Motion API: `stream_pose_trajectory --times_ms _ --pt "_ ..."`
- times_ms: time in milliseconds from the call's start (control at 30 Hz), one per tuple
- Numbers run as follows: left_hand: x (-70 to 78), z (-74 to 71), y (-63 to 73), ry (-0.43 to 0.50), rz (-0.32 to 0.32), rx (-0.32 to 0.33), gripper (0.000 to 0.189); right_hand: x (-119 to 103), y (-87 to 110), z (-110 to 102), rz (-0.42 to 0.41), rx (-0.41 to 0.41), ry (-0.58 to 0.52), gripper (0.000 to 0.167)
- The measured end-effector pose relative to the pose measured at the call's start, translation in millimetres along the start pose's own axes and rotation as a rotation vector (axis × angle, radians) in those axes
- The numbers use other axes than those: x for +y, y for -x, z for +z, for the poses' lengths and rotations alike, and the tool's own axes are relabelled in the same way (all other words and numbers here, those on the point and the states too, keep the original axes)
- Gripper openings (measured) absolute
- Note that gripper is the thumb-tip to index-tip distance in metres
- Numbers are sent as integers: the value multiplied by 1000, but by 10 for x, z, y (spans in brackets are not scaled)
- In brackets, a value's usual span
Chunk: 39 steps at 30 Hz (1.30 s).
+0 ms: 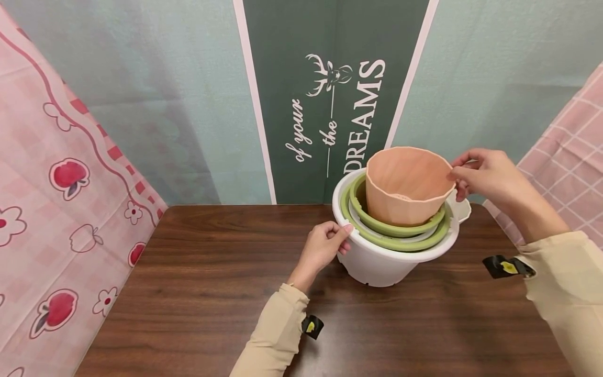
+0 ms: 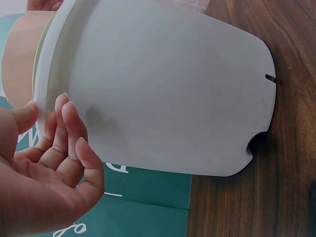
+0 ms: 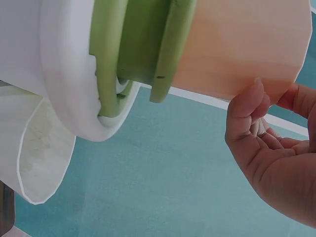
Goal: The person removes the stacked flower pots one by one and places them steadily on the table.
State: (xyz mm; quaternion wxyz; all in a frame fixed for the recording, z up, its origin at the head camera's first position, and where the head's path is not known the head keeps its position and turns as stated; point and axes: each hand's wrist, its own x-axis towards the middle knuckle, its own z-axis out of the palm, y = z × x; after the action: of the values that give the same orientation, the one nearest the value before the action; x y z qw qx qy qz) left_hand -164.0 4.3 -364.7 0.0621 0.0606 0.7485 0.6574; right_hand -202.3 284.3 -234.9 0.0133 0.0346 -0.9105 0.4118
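Note:
A large white flowerpot (image 1: 377,268) stands on the table with green-rimmed pots nested inside it. The outer green rim (image 1: 398,244) sits just within the white one, and a smaller green pot (image 1: 400,229) rises from it. A peach flowerpot (image 1: 400,210) with a wavy rim stands tilted in the top of the stack, its base hidden. My right hand (image 1: 487,172) pinches the peach pot's right rim between thumb and fingers. With thumb above and fingers beneath, my left hand (image 1: 324,244) grips the white pot's left rim; the left wrist view shows this hand (image 2: 64,163) beside the pot's wall.
Behind the stack on the right is a smaller white pot (image 3: 47,153), lying on its side and partly hidden. The dark wooden table (image 1: 198,283) ends at a green printed cloth (image 1: 292,104). Pink patterned cloths hang at the left (image 1: 70,209) and right (image 1: 574,146).

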Motion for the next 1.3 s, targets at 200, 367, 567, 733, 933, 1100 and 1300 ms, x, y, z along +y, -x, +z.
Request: stream_pose_trajectory --times_ms 200,367,567,733,933,1100,1300 --pt "8 -3 -2 -2 -5 0 29 -24 4 -41 9 -1 -46 18" --pt "7 2 -1 -8 -4 5 29 -53 7 -79 18 -3 -57 14" --pt "4 4 1 -13 -4 3 29 -96 26 -152 15 12 -85 3" --pt "-2 8 -5 -7 -2 5 29 -113 40 -220 16 32 -113 8" --pt "-6 11 -8 -4 3 5 30 -124 36 -282 13 44 -162 14" --pt "-3 12 -4 7 -1 6 30 -126 38 -330 4 70 -182 17" --pt "-3 9 -6 12 -5 7 29 -117 50 -402 24 76 -197 17"
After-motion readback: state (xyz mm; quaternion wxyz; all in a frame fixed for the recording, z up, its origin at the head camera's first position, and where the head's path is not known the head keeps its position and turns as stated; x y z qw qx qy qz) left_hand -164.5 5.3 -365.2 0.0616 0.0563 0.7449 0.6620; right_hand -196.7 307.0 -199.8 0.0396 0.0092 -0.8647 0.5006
